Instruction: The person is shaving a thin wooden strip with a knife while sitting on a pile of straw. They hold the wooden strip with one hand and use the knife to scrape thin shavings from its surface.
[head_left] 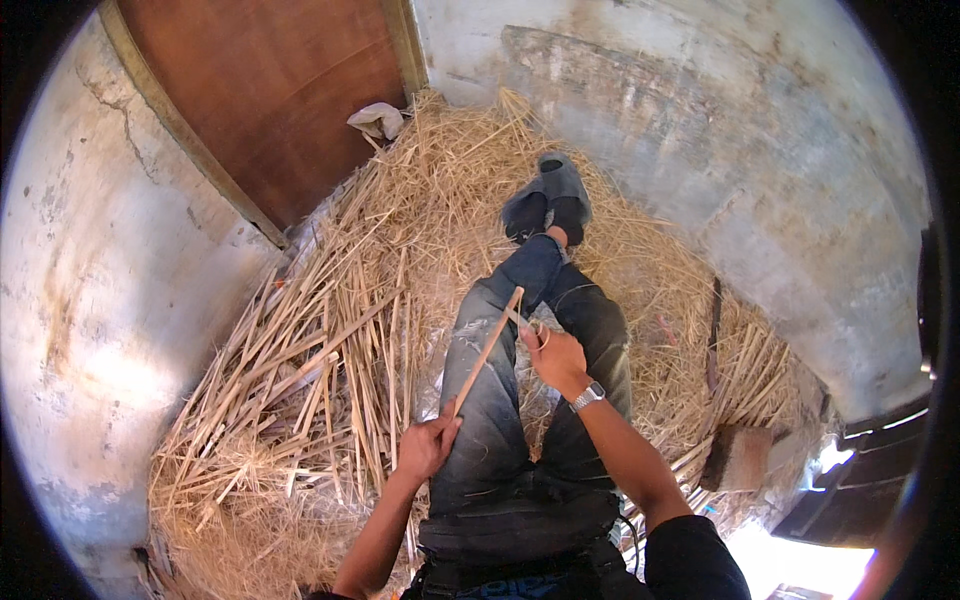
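Observation:
My left hand (425,447) grips the near end of a long thin cane strip (487,350) that slants up over my lap. My right hand (555,358), with a wristwatch on its wrist, holds a small knife (521,322) against the far end of the strip; a thin curl of shaving hangs by the fingers. I sit on the ground with my legs in dark jeans (500,400) stretched out and crossed, grey slippers (550,190) on my feet.
A pile of split cane strips (300,370) lies at my left, with loose straw shavings (450,170) all around. A brown wooden door (270,90) stands at the back left. Plastered walls (700,130) close in. A brick (740,455) and a dark stick (713,335) lie at right.

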